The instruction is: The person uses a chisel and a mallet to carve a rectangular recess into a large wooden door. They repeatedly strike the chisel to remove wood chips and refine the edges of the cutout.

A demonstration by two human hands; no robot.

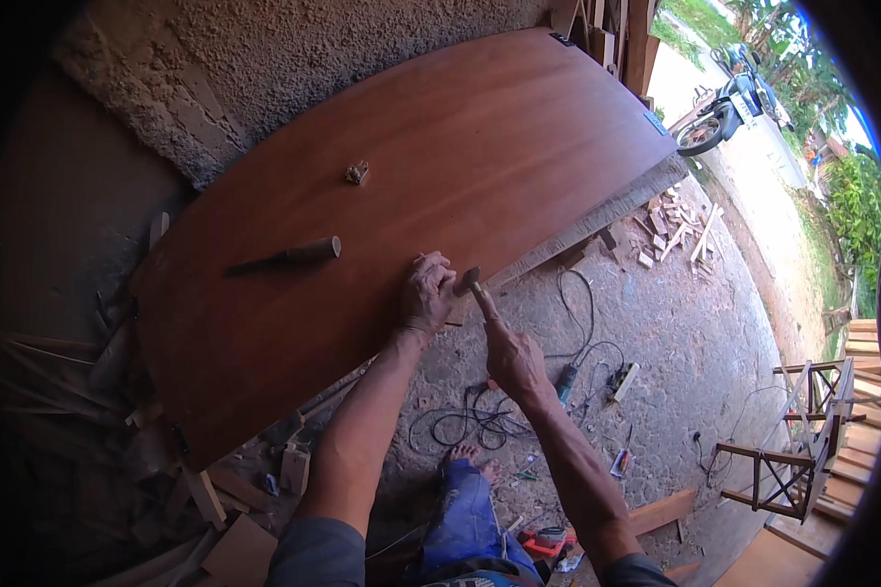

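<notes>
By the panel [519,127], the right hand [517,366] holds a hammer [483,298] slanting forward-left.

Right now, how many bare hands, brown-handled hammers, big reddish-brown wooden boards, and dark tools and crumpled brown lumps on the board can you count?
Bare left hand and bare right hand: 2
Brown-handled hammer: 1
Big reddish-brown wooden board: 1
Dark tool with a thick round handle: 1
Small crumpled brown lump: 1
Total: 6

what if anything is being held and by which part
The right hand holds a hammer by its handle; whether the left hand holds anything cannot be told.
</notes>
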